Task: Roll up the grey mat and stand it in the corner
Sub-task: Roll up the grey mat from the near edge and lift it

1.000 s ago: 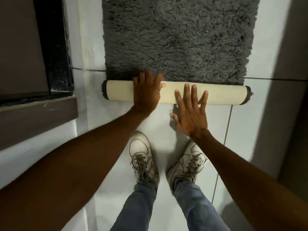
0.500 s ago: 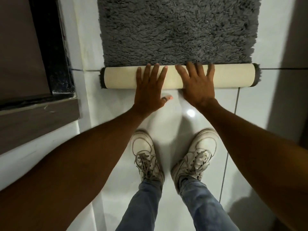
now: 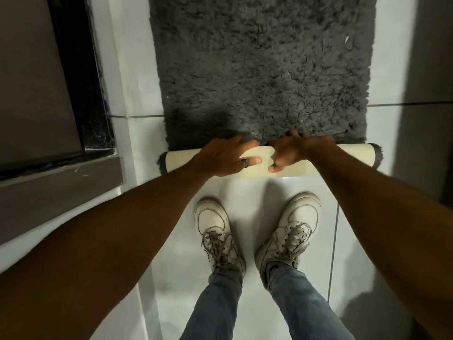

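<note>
Left hand (image 3: 224,157) and right hand (image 3: 293,150) side by side, fingers curled gripping mat (image 3: 264,69) roll (cream backing outward), apparently mid-floor (image 3: 245,303).

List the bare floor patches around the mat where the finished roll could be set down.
Bare tile runs in a strip right of the mat, up to the dark wall edge, and a narrower strip lies left, beside the black frame. Crowded: both hands grip the roll, with the shoes just behind.
</note>
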